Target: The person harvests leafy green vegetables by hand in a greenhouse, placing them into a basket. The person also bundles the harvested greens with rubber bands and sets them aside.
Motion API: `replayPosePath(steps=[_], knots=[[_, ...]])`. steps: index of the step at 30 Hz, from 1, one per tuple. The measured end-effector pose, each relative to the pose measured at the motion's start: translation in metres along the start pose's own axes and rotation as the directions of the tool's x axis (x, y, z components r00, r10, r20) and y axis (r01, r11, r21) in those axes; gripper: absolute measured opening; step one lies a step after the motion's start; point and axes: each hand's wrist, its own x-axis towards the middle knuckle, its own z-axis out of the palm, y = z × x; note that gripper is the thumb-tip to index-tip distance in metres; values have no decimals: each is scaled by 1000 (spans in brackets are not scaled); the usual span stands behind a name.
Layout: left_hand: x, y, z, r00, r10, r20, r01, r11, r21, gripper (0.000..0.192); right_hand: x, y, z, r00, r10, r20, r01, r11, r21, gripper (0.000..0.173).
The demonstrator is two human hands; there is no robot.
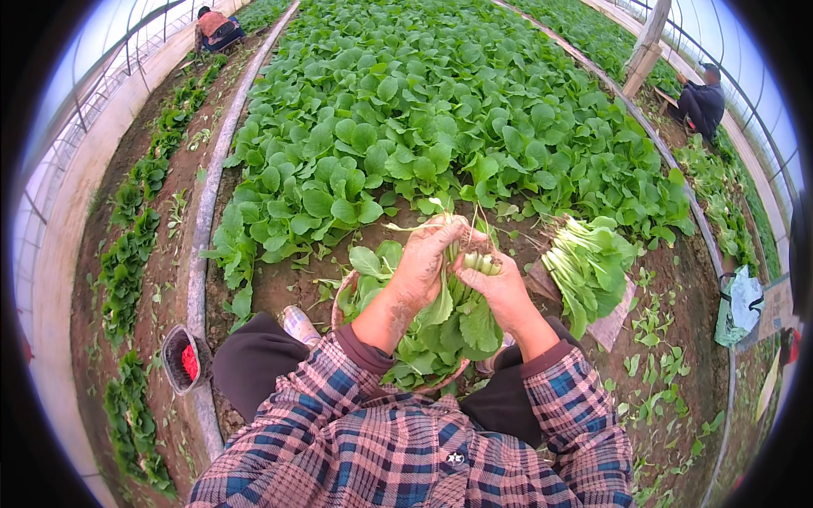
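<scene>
My right hand (498,286) grips a small bunch of leafy greens (481,263) by the pale stems, with soil-covered roots pointing up. My left hand (427,257), muddy at the wrist, is closed on thin stems and a drooping leaf beside that bunch. Both hands are close together above a round basket (338,305) between my knees, whose rim shows around loose green leaves (422,355). To the right of my right hand, a stack of pulled greens (587,267) lies with its roots towards the upper left, on a flat sheet (613,317).
A dense bed of growing greens (438,108) spreads ahead, between pale pipes (206,216). At left stands a dark container with red ties (189,362). A plastic bag (740,305) is at right. One person (217,30) crouches far left, another (702,101) sits far right.
</scene>
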Motion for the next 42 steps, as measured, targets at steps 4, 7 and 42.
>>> replayPosePath(steps=[4,7,42], knots=[[6,15,-19,966,206,-159,-177,968,180,25,-4,1,5,997,-14,82,13,1000,2,20],[7,32,-49,893,322,-314,-180,896,406,24,-6,-2,4,995,-34,88,34,999,9,19],[-28,78,15,993,-113,-47,115,739,663,9,-5,-18,-7,994,64,86,-74,989,125,29]])
